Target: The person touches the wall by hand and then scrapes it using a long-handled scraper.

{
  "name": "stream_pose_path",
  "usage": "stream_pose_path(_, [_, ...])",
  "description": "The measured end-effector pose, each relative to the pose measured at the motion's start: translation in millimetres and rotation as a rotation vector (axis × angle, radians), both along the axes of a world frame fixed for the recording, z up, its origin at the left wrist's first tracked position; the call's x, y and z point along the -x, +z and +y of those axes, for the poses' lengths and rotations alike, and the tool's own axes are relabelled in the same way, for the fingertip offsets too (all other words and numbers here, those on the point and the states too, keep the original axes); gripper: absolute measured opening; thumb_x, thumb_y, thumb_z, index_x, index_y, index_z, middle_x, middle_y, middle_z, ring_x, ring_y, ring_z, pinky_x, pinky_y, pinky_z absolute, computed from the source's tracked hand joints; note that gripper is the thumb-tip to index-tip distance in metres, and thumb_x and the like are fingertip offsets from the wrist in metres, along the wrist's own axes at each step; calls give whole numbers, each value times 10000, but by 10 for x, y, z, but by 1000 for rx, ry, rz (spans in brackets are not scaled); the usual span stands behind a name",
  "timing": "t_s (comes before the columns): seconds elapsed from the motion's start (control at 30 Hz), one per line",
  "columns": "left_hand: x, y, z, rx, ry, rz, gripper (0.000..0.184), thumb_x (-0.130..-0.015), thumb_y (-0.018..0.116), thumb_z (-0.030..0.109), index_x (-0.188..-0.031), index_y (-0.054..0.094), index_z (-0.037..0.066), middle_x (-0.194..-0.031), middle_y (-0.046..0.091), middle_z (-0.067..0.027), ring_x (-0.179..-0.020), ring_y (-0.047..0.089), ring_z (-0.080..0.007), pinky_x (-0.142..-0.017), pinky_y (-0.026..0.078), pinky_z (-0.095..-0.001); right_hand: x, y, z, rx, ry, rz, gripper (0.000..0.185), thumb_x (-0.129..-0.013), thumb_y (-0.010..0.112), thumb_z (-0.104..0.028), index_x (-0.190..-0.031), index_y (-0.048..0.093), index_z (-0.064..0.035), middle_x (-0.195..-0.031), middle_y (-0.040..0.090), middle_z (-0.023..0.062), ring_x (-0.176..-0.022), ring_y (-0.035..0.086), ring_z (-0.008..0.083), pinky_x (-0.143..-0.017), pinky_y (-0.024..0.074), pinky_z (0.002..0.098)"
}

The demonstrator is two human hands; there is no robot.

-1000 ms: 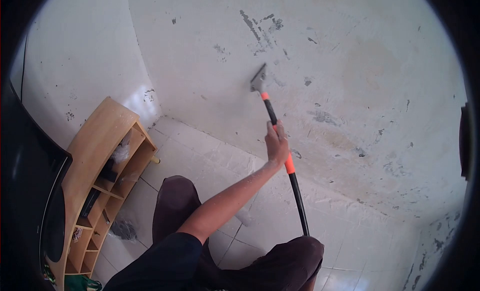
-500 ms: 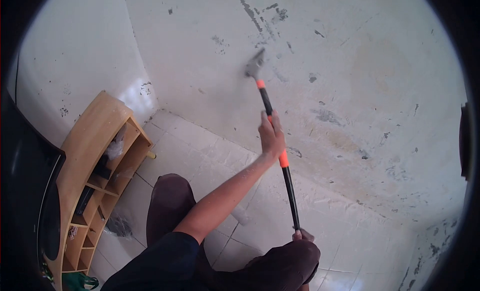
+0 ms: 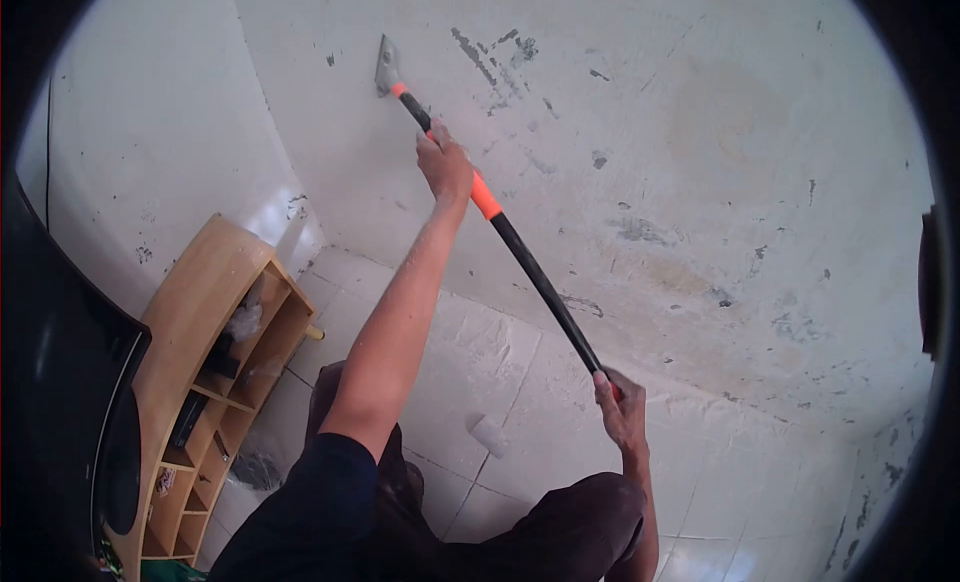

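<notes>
Patchy pale walls (image 3: 700,112) above a dusty tiled floor (image 3: 565,452), with a curved wooden shelf unit (image 3: 183,342).

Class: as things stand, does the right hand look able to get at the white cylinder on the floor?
Probably not: the right hand grips the long scraper, though nothing seems to block its way to the white cylinder.

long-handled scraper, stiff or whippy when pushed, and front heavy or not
The long-handled scraper is probably stiff: its shaft runs nearly straight between left hand and right hand. It may feel slightly front-heavy, as the metal-looking head sits at one end.
</notes>
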State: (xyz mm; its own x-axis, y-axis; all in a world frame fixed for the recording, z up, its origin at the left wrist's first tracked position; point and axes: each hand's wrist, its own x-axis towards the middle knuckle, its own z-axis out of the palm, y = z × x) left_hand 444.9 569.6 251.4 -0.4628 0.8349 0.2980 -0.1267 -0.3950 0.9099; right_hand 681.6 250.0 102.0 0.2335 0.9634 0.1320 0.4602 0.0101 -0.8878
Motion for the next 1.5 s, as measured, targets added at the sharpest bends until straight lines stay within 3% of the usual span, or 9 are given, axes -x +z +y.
stream_pose_path(0.23, [-879,-806,-715,-77,-58,151,360,-1087,466,319,-994,487,-28,-710,609,-193,-608,631,-374,-550,435,-482,-224,-852,-1071,161,-188,168,432,-992,664,-389,-797,613,-7,-629,462,-38,-609,416,71,-529,297,279])
stream_pose_path(0.33, [-1079,-856,-1164,11,-176,116,337,-1081,478,327,-990,482,3,-689,551,-94,-582,571,-211,-543,452,-410,-113,-999,-1459,251,-311,215,389,-987,674,-354,-827,657,-1,-621,460,-46,-600,406,63,-521,289,274])
stream_pose_path(0.43, [-1072,-863,-1164,41,-312,118,285,-1082,488,282,-1037,473,1,-653,591,-170,-610,627,-393,-546,427,-492,-86,-977,-1427,331,-376,185,364,-1004,648,-377,-965,723,-23,-615,473,-40,-561,412,64,-505,302,284])
stream_pose_path(0.63, [-390,-21,-389,-135,-31,184,315,-1082,474,284,-1012,479,-22,-681,620,-201,-672,648,-452,-564,454,-507,212,-517,-516,59,-95,342,375,-1013,667,-323,-1051,715,48,-633,502,-45,-555,435,53,-497,311,243])
stream_pose_path(0.83, [118,534,276,-154,294,324,412,-1066,456,337,-1050,527,-69,-895,677,-286,-861,684,-451,-784,511,-543,281,88,145,4,92,132,444,-1055,584,-390,-1115,690,37,-619,507,-38,-497,427,51,-461,330,239])
stream_pose_path(1.03, [331,1047,44,-82,-93,15,443,-1064,451,353,-1023,553,-76,-947,680,-298,-876,690,-448,-794,520,-533,323,834,-6,42,201,107,398,-1063,569,-338,-1172,670,31,-639,528,7,-558,472,70,-505,397,272])
stream_pose_path(1.23, [-613,426,-395,-195,57,233,410,-1068,463,358,-1062,508,-49,-874,671,-270,-850,672,-477,-742,515,-526,-155,265,-790,-41,-1,102,421,-1041,605,-332,-1213,668,47,-640,508,-30,-568,468,57,-513,377,239])
stream_pose_path(1.37, [-1075,188,-1005,-128,-179,155,362,-1074,478,329,-1005,492,-25,-744,646,-216,-716,679,-401,-638,499,-508,-258,-161,-1262,-12,-81,182,497,-1024,622,-416,-1116,689,68,-625,512,-17,-534,448,54,-470,347,244])
stream_pose_path(1.5, [-1037,334,-1187,-26,-315,89,346,-1082,475,313,-978,489,-18,-701,622,-185,-656,681,-321,-593,481,-487,-258,-270,-1298,-22,-117,240,483,-1018,650,-311,-1287,652,90,-648,527,-23,-564,469,51,-504,374,234])
